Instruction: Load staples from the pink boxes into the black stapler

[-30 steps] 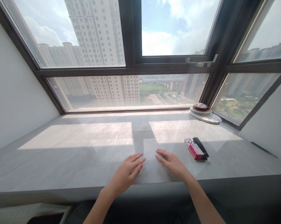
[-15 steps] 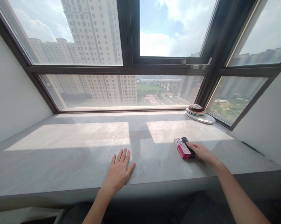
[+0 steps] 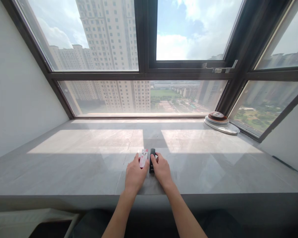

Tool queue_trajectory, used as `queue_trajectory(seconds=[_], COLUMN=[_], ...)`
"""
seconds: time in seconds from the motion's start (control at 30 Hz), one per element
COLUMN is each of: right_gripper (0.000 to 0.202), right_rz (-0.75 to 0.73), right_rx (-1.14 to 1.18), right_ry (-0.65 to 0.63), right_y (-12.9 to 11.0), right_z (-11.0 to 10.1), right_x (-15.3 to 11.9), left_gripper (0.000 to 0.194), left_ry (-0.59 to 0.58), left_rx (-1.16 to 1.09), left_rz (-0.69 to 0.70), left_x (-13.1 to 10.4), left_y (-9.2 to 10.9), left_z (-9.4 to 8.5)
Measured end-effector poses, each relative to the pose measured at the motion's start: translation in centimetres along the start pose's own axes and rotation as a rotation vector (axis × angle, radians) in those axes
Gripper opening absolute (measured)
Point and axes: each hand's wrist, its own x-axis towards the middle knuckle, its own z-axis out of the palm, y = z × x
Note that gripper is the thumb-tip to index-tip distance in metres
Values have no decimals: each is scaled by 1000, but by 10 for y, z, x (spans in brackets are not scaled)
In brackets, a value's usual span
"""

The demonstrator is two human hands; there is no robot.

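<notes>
My left hand [image 3: 136,172] is wrapped round a small white and pink box [image 3: 143,158], thumb on its right side and fingers on its left. A dark picture is printed on the box's upper face. Close beside it, my right hand [image 3: 163,169] grips a narrow black object that looks like a stapler [image 3: 152,162], with the thumb on top and fingers along its right side. A slim gap separates the two things. Both are at the middle of the grey stone windowsill [image 3: 89,175], and the lower part of the box is hidden by my left hand.
A stack of plates [image 3: 219,122] stands in the far right corner by the dark window frame [image 3: 144,76]. A thin dark strip [image 3: 286,164] lies along the right wall. The sill's front edge runs just below my wrists.
The box and the stapler have moved left to the middle of the sill. My left hand has lifted from the stone and taken the box; my right hand now grips the stapler.
</notes>
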Motion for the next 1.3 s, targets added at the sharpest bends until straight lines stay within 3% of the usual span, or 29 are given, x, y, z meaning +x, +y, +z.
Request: queue_trajectory(seconds=[0.07,0.17,0.33,0.47,0.6,0.77,0.9,1.03,1.17,1.3], right_gripper=[50,53,58,56,58,61,63,63,62,56], right_rz=[2,14,57,56,71,81,90,95,91,83], right_rx=[4,26,85,103,112,118,96,52,-4,-15], right_ry=[13,40,44,44,44,41,49,40,26,8], right_y=[7,30,61,64,63,65,62,56,51,49], right_z=[-14,-49,-86,-88,-87,-87,-87,-88,-87,-89], right_x=[-2,-7,-20,-26,-25,-24,-24,-25,-27,-30], left_gripper=[71,61,47,44,41,41,36,36,31,41], left_ry=[78,143,213,211,169,323,259,265,142,69], left_rx=[94,160,79,144,155,199,343,383,276,262], left_rz=[-9,7,10,-44,-59,-52,-120,-54,145,125], left_x=[0,-4,6,35,51,24,-8,-24,-22,-11], left_y=[8,10,-19,-51,-66,-72,-78,-57,-14,11], left_z=[2,1,-14,-27,-33,-46,-58,-54,-27,0])
